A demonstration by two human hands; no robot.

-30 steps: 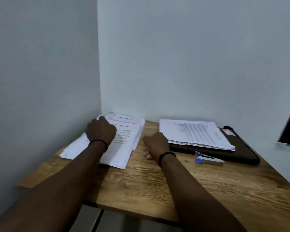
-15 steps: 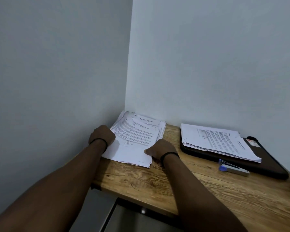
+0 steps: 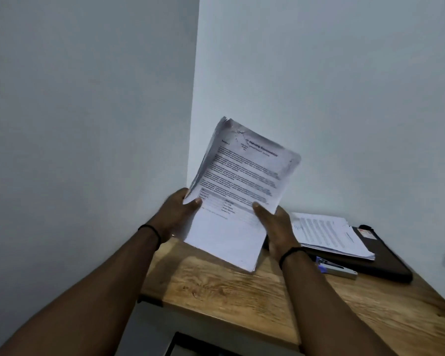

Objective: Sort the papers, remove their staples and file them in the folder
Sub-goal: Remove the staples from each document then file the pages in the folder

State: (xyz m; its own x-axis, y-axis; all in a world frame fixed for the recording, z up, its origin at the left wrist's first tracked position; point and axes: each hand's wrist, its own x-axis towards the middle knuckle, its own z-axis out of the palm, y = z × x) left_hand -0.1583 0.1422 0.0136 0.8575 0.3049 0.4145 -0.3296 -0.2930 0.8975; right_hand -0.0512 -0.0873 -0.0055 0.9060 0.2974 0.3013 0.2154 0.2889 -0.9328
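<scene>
Head view
Writing: a bold heading is printed across the top sheet of the stack (image 3: 238, 191); "Internship" can be made out, the rest is blurred. Body text and a small table below it are too smeared to be read.
Stack: held up tilted in front of the wall corner, its lower edge above the table (image 3: 216, 291); the top corners are creased and curled.
Left hand (image 3: 176, 214): the stack's left edge is gripped, thumb laid on the front sheet, fingers behind. A dark band is worn at the wrist.
Right hand (image 3: 276, 227): the stack's right lower edge is gripped, thumb on the front, fingers behind. A dark band is worn here too.
Folder (image 3: 385, 260): dark, laid flat at the table's right rear; a small red-and-white label is seen at its far corner, unreadable.
On the folder: a second pile (image 3: 329, 235) of printed sheets, its text illegible.
Stapler (image 3: 335, 269): grey with a blue end, laid on the table just beside the folder's near edge.
</scene>
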